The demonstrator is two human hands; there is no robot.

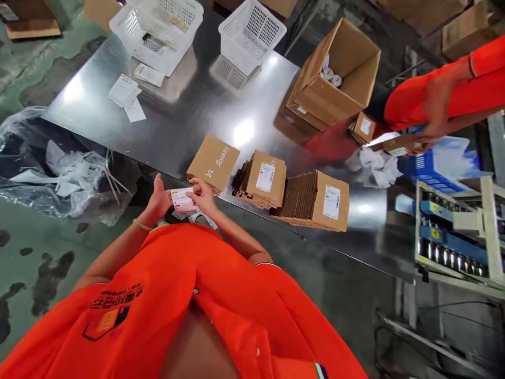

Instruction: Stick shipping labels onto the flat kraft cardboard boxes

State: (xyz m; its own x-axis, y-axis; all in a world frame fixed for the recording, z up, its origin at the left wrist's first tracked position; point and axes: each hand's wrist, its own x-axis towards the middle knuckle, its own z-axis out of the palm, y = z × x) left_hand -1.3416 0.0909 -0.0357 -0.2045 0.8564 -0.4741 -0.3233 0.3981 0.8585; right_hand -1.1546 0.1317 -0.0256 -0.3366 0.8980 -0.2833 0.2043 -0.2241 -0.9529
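A white printed shipping label is held in front of my waist, just off the table's near edge. My right hand pinches its right side between thumb and fingers. At the label's left edge, my left hand grips it. More pale label sheets hang below, partly hidden. Just beyond my right hand lies a stack of flat brown cartons with "beauty" printed on top. To its right, a fanned stack of folded cartons and a longer fanned row each show a white label on top.
White baskets and loose labels sit on the steel table. An open carton contains white rolls. A bag of scrap paper stands left. At right, a co-worker's blurred hands hold a carton beside a blue crate.
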